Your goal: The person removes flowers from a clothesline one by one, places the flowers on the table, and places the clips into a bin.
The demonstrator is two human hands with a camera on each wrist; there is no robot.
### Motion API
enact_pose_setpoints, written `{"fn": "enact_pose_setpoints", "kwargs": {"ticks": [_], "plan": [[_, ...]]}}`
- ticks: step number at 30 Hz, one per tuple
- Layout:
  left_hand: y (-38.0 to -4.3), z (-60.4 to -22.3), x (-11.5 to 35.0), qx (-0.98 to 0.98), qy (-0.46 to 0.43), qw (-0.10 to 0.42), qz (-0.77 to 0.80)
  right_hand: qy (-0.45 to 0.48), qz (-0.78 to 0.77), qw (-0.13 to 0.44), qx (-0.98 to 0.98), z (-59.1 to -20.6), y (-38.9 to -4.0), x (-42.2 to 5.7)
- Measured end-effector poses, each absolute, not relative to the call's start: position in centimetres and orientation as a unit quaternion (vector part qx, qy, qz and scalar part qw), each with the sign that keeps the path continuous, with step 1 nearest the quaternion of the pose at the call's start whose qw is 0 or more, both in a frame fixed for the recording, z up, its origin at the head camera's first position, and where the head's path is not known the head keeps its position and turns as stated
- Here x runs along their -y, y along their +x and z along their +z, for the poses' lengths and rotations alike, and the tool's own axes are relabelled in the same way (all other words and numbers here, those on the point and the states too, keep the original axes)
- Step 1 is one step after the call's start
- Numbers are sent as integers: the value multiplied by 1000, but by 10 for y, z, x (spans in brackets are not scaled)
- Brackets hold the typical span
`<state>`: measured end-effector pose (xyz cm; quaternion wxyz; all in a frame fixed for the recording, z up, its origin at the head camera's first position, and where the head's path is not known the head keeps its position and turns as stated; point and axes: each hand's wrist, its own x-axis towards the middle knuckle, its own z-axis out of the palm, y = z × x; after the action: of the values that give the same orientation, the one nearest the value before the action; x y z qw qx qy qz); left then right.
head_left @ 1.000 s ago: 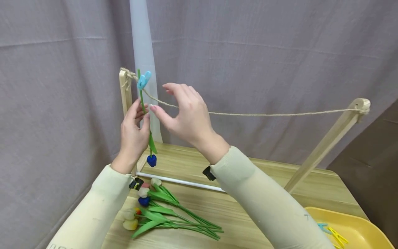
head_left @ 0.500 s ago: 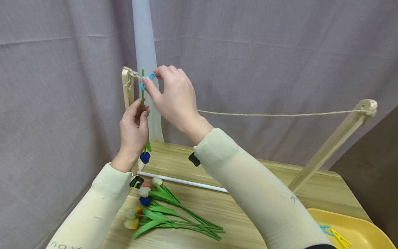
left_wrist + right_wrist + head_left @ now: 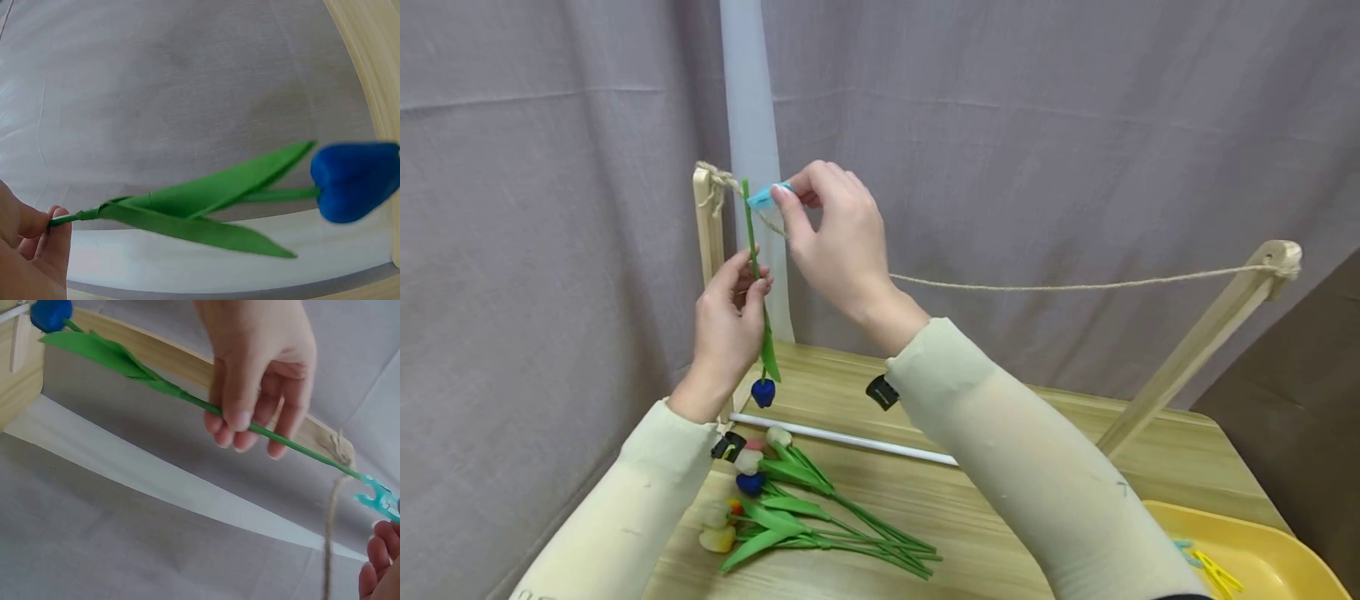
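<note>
My left hand (image 3: pixel 727 321) pinches the green stem of an artificial blue tulip (image 3: pixel 763 393), its bloom hanging down. Leaves and bloom extend past the fingers in the left wrist view. Beside the stem's upper end, my right hand (image 3: pixel 842 242) squeezes a light-blue clothespin (image 3: pixel 764 197) between thumb and fingers. The clothespin's jaws are spread at the stem tip in the right wrist view; whether they touch it I cannot tell. Close to that tip runs a twine line (image 3: pixel 329 537), tied to the left wooden post (image 3: pixel 706 221) and partly hidden by my right hand.
Several artificial tulips (image 3: pixel 782 525) lie on the wooden table (image 3: pixel 985 533), below the hands. A white rod (image 3: pixel 850 439) crosses behind them. The right post (image 3: pixel 1202 342) bears the line's other end. A yellow tray (image 3: pixel 1262 533) with clothespins stands front right; grey curtains hang behind.
My right hand reached the clothespin on the line and pinched it, then drew it slightly right, off the front of the stem. The left hand keeps holding the tulip, now slightly lower.
</note>
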<state>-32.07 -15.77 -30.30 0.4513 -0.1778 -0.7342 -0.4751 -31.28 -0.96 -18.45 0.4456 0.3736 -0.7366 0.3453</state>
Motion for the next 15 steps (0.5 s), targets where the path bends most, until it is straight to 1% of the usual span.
{"fn": "enact_pose_setpoints", "kwargs": {"ticks": [7, 12, 15], "plan": [[-312, -311, 163, 755, -193, 435, -450, 397, 339, 483, 703, -187, -307, -13], [-301, -320, 168, 769, -212, 418, -435, 418, 323, 489, 694, -205, -297, -44], [-295, -326, 167, 774, -230, 416, -419, 438, 317, 490, 684, -218, -288, -64]]}}
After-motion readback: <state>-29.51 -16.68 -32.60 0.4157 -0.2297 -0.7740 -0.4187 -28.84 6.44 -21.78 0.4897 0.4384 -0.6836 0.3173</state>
